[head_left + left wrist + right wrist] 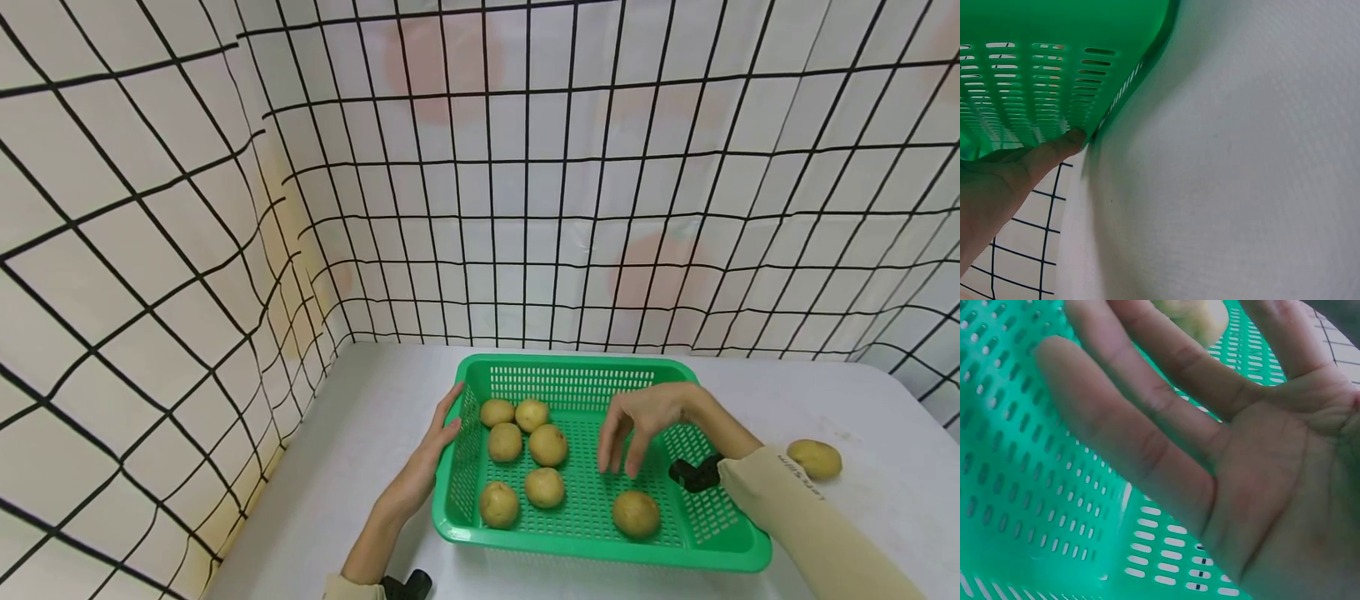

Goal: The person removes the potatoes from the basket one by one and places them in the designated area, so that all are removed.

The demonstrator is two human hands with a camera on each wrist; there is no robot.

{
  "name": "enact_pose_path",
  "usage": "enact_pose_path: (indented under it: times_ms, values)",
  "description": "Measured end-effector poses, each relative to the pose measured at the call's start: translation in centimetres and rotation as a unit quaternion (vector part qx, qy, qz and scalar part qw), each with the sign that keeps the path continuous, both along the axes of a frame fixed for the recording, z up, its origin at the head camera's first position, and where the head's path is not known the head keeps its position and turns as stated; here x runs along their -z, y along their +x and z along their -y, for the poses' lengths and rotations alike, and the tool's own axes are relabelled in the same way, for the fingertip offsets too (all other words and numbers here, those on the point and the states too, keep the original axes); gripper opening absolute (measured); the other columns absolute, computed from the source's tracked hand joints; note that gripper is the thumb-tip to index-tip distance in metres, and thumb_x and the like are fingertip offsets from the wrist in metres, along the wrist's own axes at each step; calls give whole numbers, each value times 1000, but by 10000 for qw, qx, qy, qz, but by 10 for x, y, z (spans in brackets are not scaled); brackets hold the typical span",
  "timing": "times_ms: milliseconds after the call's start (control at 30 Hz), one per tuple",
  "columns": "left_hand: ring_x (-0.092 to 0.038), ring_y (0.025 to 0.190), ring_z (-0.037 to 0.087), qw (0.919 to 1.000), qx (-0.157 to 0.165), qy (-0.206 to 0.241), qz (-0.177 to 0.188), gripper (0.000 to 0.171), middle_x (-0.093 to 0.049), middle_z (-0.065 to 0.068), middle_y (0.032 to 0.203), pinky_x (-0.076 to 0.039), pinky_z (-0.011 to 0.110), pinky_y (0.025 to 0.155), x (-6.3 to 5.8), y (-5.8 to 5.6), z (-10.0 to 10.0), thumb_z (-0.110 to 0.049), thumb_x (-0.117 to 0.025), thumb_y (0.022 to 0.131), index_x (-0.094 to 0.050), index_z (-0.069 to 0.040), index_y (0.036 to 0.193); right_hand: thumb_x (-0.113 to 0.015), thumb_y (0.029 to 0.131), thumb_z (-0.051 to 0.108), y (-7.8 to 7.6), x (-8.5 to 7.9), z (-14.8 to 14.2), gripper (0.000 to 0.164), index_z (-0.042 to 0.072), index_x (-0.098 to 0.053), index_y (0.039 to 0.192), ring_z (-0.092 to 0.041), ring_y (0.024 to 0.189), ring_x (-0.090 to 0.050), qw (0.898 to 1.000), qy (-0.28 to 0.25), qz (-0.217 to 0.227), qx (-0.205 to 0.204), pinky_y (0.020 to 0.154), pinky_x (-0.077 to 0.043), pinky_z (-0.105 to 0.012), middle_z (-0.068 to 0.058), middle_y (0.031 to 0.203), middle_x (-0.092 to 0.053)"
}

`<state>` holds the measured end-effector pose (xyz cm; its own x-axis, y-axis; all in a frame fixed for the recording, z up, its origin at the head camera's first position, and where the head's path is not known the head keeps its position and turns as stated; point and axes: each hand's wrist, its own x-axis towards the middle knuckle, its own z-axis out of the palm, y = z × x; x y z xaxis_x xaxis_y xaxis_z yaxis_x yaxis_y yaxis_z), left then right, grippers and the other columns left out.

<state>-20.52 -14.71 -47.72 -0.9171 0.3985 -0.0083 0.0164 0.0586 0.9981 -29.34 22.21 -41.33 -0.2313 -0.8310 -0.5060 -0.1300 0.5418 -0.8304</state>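
Six potatoes (505, 442) sat in the left half of the green basket (600, 548), two of them tucked near its far left corner, and a seventh, a single potato (636, 513), lay near the middle of its near side. Its walls presumably stopped them from rolling away.

The right hand (647, 419) hung inside the basket, right of its middle, fingers pointing down and parted, grasping nothing. I took that droop as a way of getting at the floor of the basket without brushing the sides. From where I stood, I couldn't tell whether the fingertips touched it.

The left hand (422, 465) lay along the outside of the basket's left wall, its fingers extended against it rather than wrapped round; most likely that kept the basket from sliding.

One stray potato (814, 459) rested on the white worktop (337, 467), right of the basket and apart from it. Behind the basket stood black mesh (527, 158), perhaps there to fence off the space.
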Motion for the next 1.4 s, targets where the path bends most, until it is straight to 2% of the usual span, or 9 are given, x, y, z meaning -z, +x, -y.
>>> enact_pose_path:
  times_ms: [167, 333, 467, 700, 933, 1400]
  values:
    - [-4, 160, 40, 10000, 15, -28, -23, 55, -1, 3, 175, -17, 74, 121, 0, 1, 0, -47, -27, 112, -6, -46, 163, -79, 87, 0, 2, 3, 3, 33, 0, -76, 120, -43, 117, -69, 9992, 333, 178, -151, 92, -61, -34, -23, 125, -72]
    - [-4, 160, 41, 10000, 9, -32, -50, 55, -1, 3, 175, -17, 74, 120, -1, 2, 0, -46, -26, 112, -6, -46, 163, -82, 86, 3, 6, 6, 6, 32, 3, -78, 118, -29, 113, -73, 9979, 578, 222, -168, 92, -60, -30, -14, 122, -76]
    - [-4, 160, 41, 10000, 16, -34, -56, 55, -1, 3, 175, -17, 74, 120, -1, 1, 0, -46, -26, 112, -6, -46, 163, -82, 85, 3, 7, 8, 8, 33, 3, -78, 118, -21, 109, -75, 9966, 687, 361, -261, 92, -60, -29, -12, 120, -76]
    - [-4, 160, 40, 10000, -20, -34, -34, 55, -1, 3, 175, -17, 74, 121, -1, 1, 1, -46, -27, 112, -6, -46, 163, -81, 85, -2, 9, 11, 11, 32, 1, -78, 117, -19, 107, -75, 9953, 727, 517, -375, 89, -61, -29, -18, 117, -76]
    - [-3, 160, 42, 10000, 14, -55, -19, 55, 1, 4, 175, -18, 74, 120, -2, 0, 0, -46, -26, 113, -5, -44, 164, -81, 84, -4, 11, 12, 12, 32, 0, -78, 115, -13, 103, -75, 9936, 836, 575, -490, 87, -61, -26, -15, 117, -77]
    - [-5, 160, 42, 10000, 51, -1, -53, 55, -1, 5, 175, -18, 74, 120, 0, -1, 0, -46, -26, 113, -6, -45, 164, -82, 82, -6, 13, 13, 16, 35, 4, -79, 115, -13, 105, -75, 9930, 913, 478, -582, 85, -60, -23, -7, 114, -78]
